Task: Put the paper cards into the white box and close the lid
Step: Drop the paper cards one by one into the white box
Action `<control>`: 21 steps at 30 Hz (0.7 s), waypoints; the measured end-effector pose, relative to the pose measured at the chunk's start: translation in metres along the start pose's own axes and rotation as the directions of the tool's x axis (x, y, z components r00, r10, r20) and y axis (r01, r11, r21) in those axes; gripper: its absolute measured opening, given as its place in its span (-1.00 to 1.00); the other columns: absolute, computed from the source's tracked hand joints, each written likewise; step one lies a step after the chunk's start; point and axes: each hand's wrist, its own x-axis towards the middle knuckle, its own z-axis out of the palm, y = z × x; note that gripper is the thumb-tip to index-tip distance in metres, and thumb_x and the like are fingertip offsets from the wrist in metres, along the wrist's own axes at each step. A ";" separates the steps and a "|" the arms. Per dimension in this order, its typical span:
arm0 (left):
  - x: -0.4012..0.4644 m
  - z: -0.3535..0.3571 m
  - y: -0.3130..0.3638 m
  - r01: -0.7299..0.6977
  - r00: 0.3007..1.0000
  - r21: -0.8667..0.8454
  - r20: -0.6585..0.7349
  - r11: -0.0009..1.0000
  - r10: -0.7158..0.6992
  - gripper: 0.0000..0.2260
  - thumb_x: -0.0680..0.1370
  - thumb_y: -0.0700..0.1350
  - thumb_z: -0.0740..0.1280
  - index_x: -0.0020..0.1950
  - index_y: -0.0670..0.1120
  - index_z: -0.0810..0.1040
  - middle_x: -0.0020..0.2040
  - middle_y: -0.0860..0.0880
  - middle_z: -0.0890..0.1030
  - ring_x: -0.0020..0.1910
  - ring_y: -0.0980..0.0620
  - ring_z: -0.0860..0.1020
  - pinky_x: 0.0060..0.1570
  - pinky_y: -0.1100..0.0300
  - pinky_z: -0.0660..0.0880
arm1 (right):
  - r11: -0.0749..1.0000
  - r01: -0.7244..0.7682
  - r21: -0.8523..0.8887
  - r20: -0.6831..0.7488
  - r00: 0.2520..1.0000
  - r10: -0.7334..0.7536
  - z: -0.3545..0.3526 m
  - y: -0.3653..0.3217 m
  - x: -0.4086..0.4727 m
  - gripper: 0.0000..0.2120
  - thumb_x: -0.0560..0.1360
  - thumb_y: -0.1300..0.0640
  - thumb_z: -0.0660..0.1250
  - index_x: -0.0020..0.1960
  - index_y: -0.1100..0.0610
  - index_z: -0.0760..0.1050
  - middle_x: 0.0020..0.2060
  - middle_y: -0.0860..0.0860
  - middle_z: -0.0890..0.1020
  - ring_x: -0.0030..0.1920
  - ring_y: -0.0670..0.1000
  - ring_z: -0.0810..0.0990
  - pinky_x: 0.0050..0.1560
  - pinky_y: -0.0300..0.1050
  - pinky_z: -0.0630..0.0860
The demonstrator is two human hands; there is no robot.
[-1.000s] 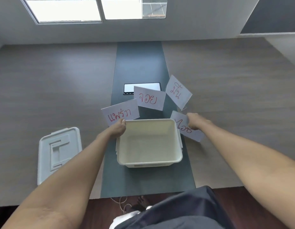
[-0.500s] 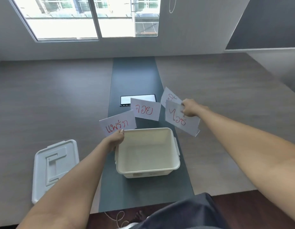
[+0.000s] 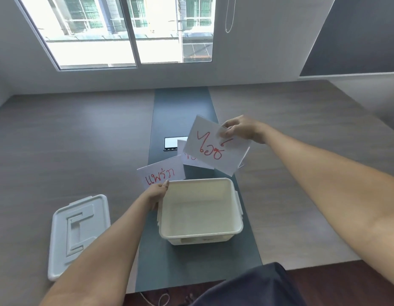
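Observation:
The open white box (image 3: pixel 200 238) stands on a dark strip of the table, with nothing inside it. My right hand (image 3: pixel 242 129) pinches a paper card (image 3: pixel 216 149) with red writing, raised beyond the box's far edge; the edge of a second card shows behind it. Another card (image 3: pixel 187 156) lies on the strip, mostly hidden by the raised one. My left hand (image 3: pixel 157 193) is at the box's far left corner, thumb and fingers closed on the near edge of a fourth card (image 3: pixel 160 174). The white lid (image 3: pixel 79 230) lies flat to the left.
A phone (image 3: pixel 170 143) lies on the dark strip (image 3: pixel 182 107) behind the cards. The wood-look table (image 3: pixel 70 140) extends far on both sides. A wall with a window is beyond its far edge. My dark clothing shows at the near edge.
My right hand picked up the card at the right, carried it over the far right card, and now holds it higher and closer to me. My left hand stayed on its card.

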 end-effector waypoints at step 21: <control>-0.026 0.004 0.010 -0.053 0.998 -0.172 0.007 0.984 0.055 -0.58 0.62 0.13 0.23 0.19 -0.20 0.60 0.11 -0.18 0.68 0.10 -0.20 0.65 0.16 -0.14 0.58 | 0.941 -0.302 -0.152 0.722 0.616 0.314 0.096 0.035 0.016 -0.60 0.50 0.18 0.46 0.33 0.15 0.58 0.22 0.15 0.68 0.24 0.18 0.65 0.33 0.23 0.50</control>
